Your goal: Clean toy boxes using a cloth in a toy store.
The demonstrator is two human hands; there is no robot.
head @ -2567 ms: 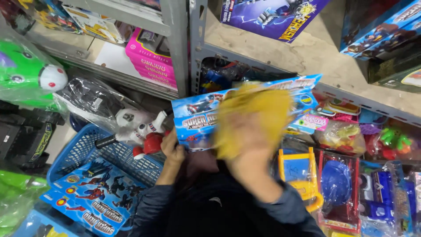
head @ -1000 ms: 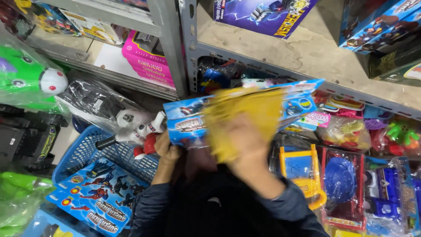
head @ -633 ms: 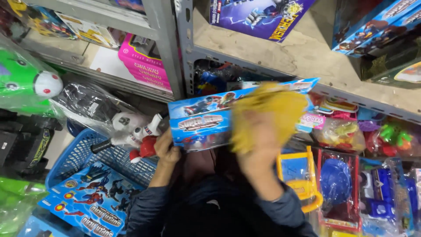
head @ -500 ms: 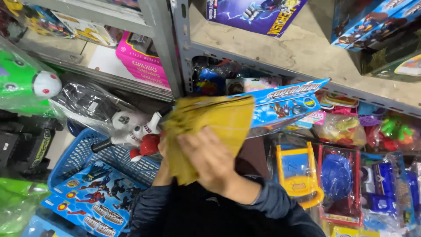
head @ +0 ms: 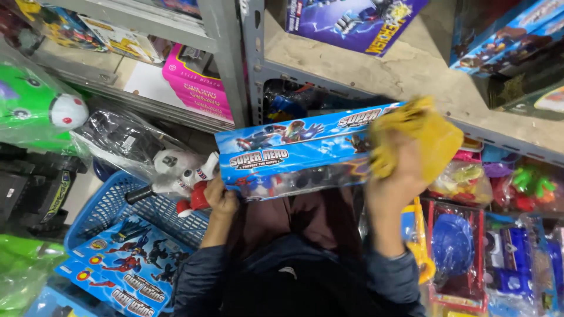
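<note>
The left hand [head: 220,199] is gripping the toy box [head: 294,154] underneath; the right hand [head: 396,176] is pressing a yellow cloth [head: 423,138] on its end, above a basket [head: 111,208].

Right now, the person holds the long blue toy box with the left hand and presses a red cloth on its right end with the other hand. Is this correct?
Not quite: the cloth is yellow, not red, as the head view shows. The rest stands: the left hand holds the long blue toy box at its lower left edge, and the right hand presses the cloth on the box's right end.
</note>
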